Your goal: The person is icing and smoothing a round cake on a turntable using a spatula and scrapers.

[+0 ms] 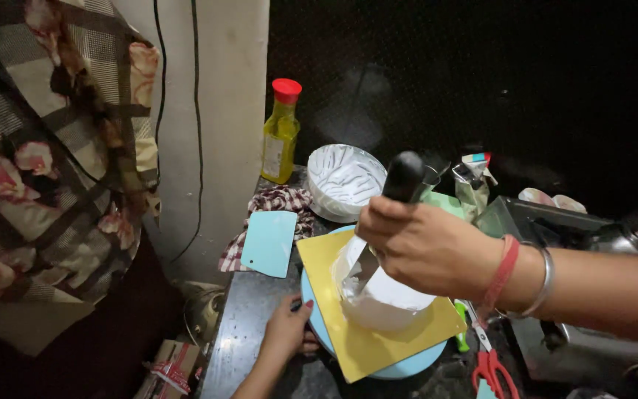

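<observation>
Smoothing white cream on a small cake [382,299] looks like the job going on right now. The right hand [426,247] is closed tight around the black handle of a flat metal knife [389,210]. The blade points down from the fist and presses against the side of the cake, just under the knuckles.

The cake sits on a yellow square board [378,343], and the board lies on a round blue turntable [407,366]. The left hand [286,332] is lower down and off to the side of the knife hand. Its fingers curl on the edge of the turntable, touching it, not quite closed.

Behind the knife hand stands a white bowl [345,181] with cream smeared inside. A yellow bottle with a red cap [280,133] stands past the bowl, near the wall. A light blue scraper [269,242] lies on a checked cloth [278,203], above the left hand. Red scissors [490,366] lie under the right wrist.

I think the side is being smoothed. A good next move would need the blade held steady and straight while the other hand turns the plate slowly, so the cream stays even.
</observation>
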